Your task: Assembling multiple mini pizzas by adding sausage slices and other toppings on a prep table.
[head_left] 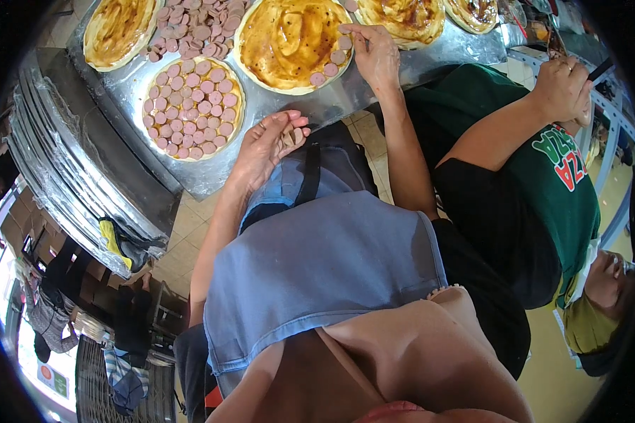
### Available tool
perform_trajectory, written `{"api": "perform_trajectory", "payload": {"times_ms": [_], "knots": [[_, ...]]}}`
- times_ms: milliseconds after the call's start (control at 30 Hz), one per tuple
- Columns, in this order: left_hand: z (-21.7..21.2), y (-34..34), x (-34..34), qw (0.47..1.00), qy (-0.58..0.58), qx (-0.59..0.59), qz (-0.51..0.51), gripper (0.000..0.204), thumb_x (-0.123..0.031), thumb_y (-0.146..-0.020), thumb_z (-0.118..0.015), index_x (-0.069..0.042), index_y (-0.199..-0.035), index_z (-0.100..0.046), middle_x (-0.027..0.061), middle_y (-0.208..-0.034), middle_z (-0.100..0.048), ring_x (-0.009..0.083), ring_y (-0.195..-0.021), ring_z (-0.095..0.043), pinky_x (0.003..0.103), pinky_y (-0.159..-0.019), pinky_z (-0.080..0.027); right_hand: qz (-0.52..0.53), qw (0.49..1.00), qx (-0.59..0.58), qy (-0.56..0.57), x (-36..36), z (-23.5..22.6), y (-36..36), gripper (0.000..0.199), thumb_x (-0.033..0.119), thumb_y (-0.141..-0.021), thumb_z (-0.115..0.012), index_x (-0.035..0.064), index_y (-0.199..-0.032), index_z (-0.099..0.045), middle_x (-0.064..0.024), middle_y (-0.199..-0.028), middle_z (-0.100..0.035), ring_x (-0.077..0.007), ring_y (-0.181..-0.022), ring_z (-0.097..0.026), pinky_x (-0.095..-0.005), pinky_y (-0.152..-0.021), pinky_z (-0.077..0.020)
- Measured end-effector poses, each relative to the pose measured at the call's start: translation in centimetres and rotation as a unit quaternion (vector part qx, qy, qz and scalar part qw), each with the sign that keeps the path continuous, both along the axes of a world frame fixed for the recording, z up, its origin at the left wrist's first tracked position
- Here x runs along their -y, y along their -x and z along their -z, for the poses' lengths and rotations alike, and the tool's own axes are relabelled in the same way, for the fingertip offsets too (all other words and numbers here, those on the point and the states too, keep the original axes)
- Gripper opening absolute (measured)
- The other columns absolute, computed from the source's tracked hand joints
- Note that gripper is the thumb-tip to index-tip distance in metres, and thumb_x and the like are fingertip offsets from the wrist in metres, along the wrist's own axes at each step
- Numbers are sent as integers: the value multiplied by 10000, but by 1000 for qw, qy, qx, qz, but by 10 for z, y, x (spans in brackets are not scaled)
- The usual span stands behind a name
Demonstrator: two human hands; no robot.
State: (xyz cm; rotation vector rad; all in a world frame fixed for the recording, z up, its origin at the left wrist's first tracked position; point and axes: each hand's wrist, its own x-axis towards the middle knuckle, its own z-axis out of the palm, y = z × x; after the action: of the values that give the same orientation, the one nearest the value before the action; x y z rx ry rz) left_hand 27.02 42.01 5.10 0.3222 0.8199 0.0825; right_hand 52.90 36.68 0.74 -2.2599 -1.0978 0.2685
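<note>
Left fingers curl around sausage slices; right fingers, grip unclear, touch one edging the middle base, which seems barely topped; the lower-left base looks fully covered

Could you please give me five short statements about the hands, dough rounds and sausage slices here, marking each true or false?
1. The left hand holds sausage slices. True.
2. The right hand is at the left edge of the partly topped dough round. False: it is at that round's right edge.
3. The fully topped dough round has slices spread over it. True.
4. The loose pile of slices lies in a bowl. False: it lies on the metal table.
5. The co-worker at the right wears a green apron. True.
</note>
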Motion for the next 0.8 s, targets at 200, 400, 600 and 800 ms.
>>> {"api": "perform_trajectory", "payload": {"times_ms": [200,400,600,800], "knots": [[-3,-2,-4,1000,12,28,0,330,-210,-991,-458,33,-1203,-528,143,-1142,-627,229,-1041,-629,327,-939,-513,-1,1000,1,-26,3,4,0,193,147,-909,-575,173,-1042,-713,-76,-847,-621,-162,-690,-575,-295,-625,-458],[-3,-1,-8,997,41,36,-49,343,-178,-981,-461,42,-1242,-495,139,-1174,-605,222,-1101,-594,339,-988,-481,-104,923,-370,3,18,-60,67,196,153,-927,-593,80,-1088,-677,-41,-1031,-671,-68,-841,-575,-240,-702,-466],[-4,-2,-8,999,23,27,-37,335,-150,-974,-466,35,-1254,-487,128,-1168,-603,186,-1060,-604,315,-929,-492,-175,945,-275,34,39,-81,107,216,147,-838,-684,78,-1042,-667,-65,-968,-618,-195,-845,-618,-295,-712,-490],[-2,-2,-2,999,14,2,-31,329,-120,-986,-434,31,-1276,-471,120,-1181,-592,165,-1045,-604,282,-894,-497,-205,962,-179,24,43,-65,115,156,135,-796,-712,80,-929,-653,-68,-956,-600,-235,-862,-604,-329,-783,-481]]}}
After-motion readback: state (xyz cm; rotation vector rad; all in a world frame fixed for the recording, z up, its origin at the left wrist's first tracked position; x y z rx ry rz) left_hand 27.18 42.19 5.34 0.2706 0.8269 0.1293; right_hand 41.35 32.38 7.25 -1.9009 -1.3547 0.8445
